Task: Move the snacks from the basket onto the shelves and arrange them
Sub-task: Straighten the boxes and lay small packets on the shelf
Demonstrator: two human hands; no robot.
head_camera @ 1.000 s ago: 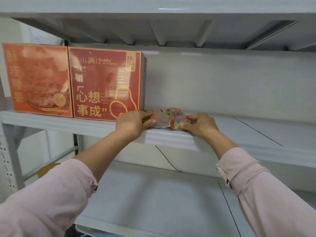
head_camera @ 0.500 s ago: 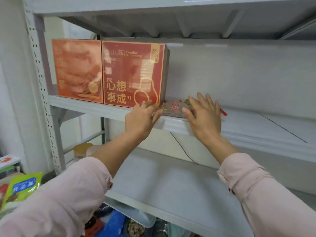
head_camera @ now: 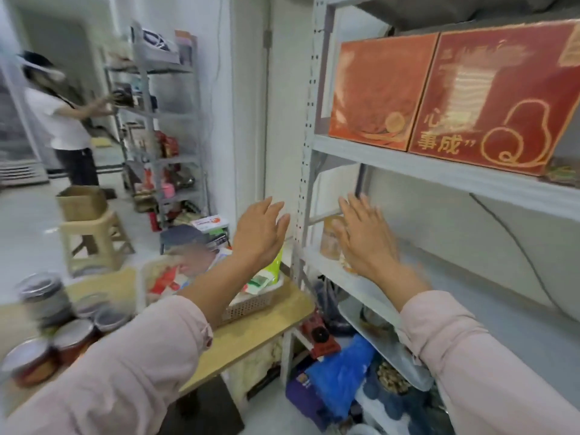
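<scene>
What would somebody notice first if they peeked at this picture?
Probably the two big red boxes standing side by side on the upper shelf at the right. Next, two open hands in the middle, the left hand and the right hand, raised in front of the shelving. Below the left hand, a basket of snack packets sits on a wooden table.

Two red boxes, two hands, one basket, one stool, one bystander

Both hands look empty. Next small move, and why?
Probably lower the left hand into the basket and take a snack packet: it and the right hand are open and empty, the left is nearer the basket, and packets lie in it.
</scene>
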